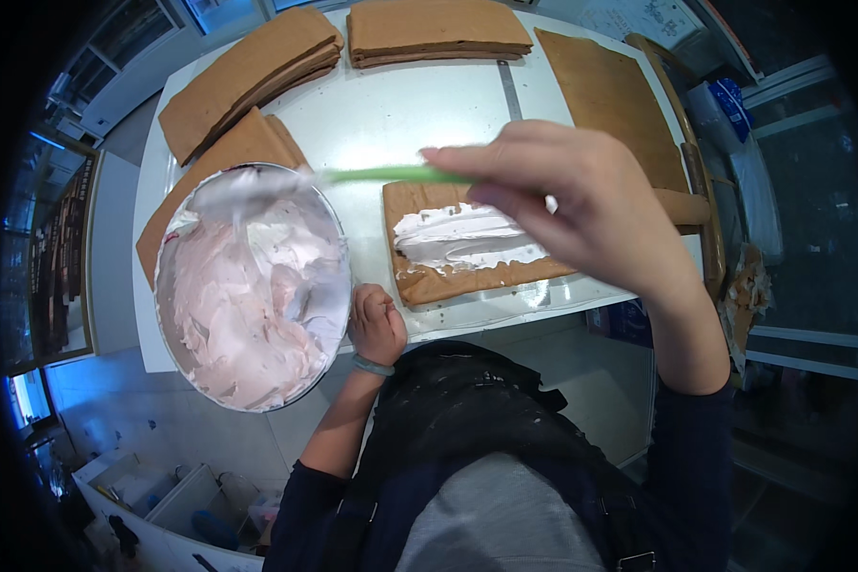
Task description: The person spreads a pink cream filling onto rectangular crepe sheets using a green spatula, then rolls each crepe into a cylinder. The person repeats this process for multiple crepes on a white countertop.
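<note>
A person's right hand (582,205) pinches the green handle of a spatula (353,175), fingers closed around it, the cream-laden blade reaching toward nine o'clock over the rim of a large metal bowl (172,286). The bowl, heaped with pale pink whipped cream (253,305), sits at the table's eight o'clock edge, partly overhanging it. The left hand (377,324), curled shut, grips the bowl's rim at four o'clock of the bowl. Just beside the bowl, at three o'clock, lies a rectangular brown sponge cake sheet (448,276) with a white smear of cream across its middle. More brown cake sheets (248,71) are stacked at eleven and twelve o'clock on the white table (400,105); another flat sheet (610,95) lies at two o'clock. A blue-and-white plastic package (725,100) rests off the table at two o'clock. Pale floor tiles show below.
</note>
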Demonstrator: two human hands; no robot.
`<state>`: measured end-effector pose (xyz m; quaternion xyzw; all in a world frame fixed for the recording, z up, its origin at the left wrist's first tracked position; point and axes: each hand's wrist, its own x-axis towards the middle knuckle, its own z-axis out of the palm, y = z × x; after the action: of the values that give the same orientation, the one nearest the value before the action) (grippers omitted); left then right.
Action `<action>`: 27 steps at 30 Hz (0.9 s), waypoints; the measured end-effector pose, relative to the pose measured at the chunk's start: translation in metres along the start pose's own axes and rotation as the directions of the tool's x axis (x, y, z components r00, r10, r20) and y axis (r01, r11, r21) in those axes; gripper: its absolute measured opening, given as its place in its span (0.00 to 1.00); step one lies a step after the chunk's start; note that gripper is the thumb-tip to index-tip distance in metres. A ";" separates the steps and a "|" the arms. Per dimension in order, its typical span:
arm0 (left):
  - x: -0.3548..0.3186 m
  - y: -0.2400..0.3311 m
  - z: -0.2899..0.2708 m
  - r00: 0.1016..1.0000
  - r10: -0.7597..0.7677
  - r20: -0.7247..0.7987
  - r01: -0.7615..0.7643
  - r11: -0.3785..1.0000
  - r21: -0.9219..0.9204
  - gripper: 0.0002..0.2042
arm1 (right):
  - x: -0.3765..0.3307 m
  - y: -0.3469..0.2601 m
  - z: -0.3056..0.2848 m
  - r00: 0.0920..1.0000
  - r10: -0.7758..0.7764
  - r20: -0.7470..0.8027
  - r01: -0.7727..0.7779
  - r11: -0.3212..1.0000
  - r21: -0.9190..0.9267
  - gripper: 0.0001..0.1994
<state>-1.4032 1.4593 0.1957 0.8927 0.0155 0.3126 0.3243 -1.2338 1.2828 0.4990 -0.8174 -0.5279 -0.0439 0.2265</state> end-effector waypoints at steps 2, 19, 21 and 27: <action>-0.003 -0.002 0.000 0.996 -0.067 0.051 0.068 0.998 -0.006 0.12 | -0.002 -0.020 0.016 0.983 -0.182 0.013 0.182 0.968 -0.172 0.22; -0.013 -0.002 0.006 0.993 -0.117 0.033 0.118 0.992 -0.037 0.13 | 0.013 0.004 -0.037 0.975 -0.029 0.222 0.046 0.996 -0.074 0.20; -0.015 -0.002 0.008 0.992 -0.122 0.035 0.122 0.993 0.003 0.13 | 0.054 -0.022 -0.030 0.918 -0.286 0.275 0.375 0.849 -0.372 0.17; -0.023 -0.007 0.013 0.989 -0.143 0.046 0.142 0.989 0.034 0.14 | 0.132 -0.075 -0.030 0.716 -0.194 0.671 0.599 0.664 -0.447 0.06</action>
<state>-1.4130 1.4523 0.1718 0.9013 0.0763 0.2668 0.3326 -1.2374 1.4069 0.5911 -0.6729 -0.6958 -0.0249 -0.2498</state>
